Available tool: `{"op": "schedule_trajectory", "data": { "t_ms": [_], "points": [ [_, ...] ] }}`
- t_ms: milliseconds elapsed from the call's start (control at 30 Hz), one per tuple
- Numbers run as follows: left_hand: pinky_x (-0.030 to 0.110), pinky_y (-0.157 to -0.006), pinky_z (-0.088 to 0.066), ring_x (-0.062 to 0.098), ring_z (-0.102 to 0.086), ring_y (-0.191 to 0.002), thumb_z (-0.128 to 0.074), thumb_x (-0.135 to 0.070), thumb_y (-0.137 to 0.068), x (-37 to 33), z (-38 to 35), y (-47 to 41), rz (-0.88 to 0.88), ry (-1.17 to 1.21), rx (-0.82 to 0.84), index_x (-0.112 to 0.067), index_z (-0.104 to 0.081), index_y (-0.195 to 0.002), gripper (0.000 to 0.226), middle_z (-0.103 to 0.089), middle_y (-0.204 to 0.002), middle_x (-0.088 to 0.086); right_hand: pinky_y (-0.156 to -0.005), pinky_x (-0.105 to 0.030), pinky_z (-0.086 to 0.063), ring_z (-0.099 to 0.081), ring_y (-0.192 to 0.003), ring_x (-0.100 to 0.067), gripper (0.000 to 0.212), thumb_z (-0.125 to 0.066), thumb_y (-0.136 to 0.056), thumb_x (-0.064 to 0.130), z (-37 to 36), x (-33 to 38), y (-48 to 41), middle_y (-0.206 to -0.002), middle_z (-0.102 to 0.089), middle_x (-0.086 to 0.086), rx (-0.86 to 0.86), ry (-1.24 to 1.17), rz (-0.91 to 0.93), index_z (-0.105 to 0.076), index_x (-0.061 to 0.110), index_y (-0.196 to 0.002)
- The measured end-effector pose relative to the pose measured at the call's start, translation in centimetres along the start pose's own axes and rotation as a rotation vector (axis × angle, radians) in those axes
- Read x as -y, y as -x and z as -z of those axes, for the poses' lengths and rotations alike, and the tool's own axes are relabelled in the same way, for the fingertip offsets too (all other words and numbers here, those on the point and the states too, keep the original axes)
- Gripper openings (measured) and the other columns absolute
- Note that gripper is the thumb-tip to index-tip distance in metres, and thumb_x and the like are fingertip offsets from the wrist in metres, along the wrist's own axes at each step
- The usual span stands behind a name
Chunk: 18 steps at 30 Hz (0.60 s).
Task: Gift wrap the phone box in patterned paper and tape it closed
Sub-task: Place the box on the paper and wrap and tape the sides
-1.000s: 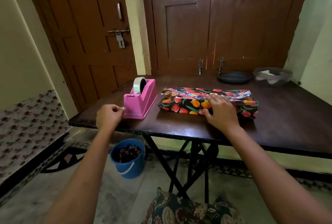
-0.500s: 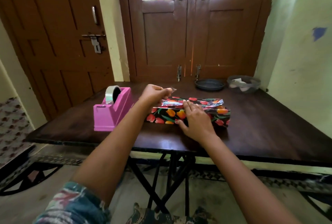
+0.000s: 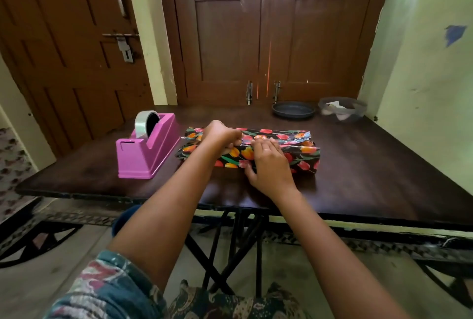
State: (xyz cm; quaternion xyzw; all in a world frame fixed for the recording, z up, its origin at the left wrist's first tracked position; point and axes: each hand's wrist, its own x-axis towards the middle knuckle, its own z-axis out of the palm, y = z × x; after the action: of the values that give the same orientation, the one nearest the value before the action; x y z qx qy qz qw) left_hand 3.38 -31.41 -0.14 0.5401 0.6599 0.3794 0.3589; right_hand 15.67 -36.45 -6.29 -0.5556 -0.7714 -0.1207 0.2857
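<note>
The phone box (image 3: 303,158), wrapped in black paper with red and orange tulips, lies lengthwise in the middle of the dark wooden table (image 3: 371,172). The paper's ends stick out loose at both sides. My left hand (image 3: 221,134) sits on top of the box at the paper seam, fingers curled and fingertips pinched down on a small piece of clear tape that is hard to make out. My right hand (image 3: 268,165) lies flat over the near top edge, fingers pressing the paper and thumb on the front face. The two hands almost touch.
A pink tape dispenser (image 3: 146,155) with a clear roll stands left of the box. A dark round dish (image 3: 293,109) and a clear bowl (image 3: 341,110) sit at the table's far edge by the wooden doors. Under the table's left front edge a blue bucket (image 3: 122,219) peeks out.
My left hand left the dispenser with a piece of tape, crossed to the box and came down on the seam. My right hand stayed on the box, holding the paper.
</note>
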Motion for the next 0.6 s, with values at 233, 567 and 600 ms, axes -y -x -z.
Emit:
{"op": "schedule_trajectory", "data": {
  "t_ms": [233,567,600],
  "points": [
    [0.029,-0.073,-0.05,0.018,-0.061,-0.078,-0.07,-0.036,-0.08,-2.0,0.2,0.0,-0.014,-0.543,-0.018,-0.011,-0.054,-0.077,0.03,-0.06,-0.079,0.004,-0.114,-0.035,-0.023,-0.041,-0.128,-0.027,0.051,-0.057,-0.086,0.025,0.2,0.2,-0.2,-0.133,-0.05,-0.014,0.035,0.007,-0.014,-0.045,0.003,-0.13],
    [0.027,-0.046,-0.035,0.019,-0.055,-0.079,-0.066,-0.051,-0.079,-3.1,-0.1,0.5,0.094,-0.825,0.007,-0.008,-0.058,-0.113,0.055,-0.06,-0.105,0.006,-0.114,-0.036,-0.024,-0.042,-0.127,-0.027,0.047,-0.057,-0.085,0.022,0.1,0.4,-0.1,-0.133,-0.05,-0.014,0.037,0.023,-0.02,-0.046,0.004,-0.128],
    [0.026,-0.047,-0.035,0.019,-0.054,-0.081,-0.066,-0.051,-0.08,-2.8,-0.3,0.4,0.071,-0.814,-0.021,-0.009,-0.059,-0.112,0.053,-0.059,-0.101,0.006,-0.114,-0.036,-0.024,-0.042,-0.127,-0.026,0.048,-0.057,-0.086,0.022,0.1,0.3,-0.1,-0.133,-0.05,-0.013,0.04,0.024,-0.02,-0.045,0.004,-0.128]
  ]
}}
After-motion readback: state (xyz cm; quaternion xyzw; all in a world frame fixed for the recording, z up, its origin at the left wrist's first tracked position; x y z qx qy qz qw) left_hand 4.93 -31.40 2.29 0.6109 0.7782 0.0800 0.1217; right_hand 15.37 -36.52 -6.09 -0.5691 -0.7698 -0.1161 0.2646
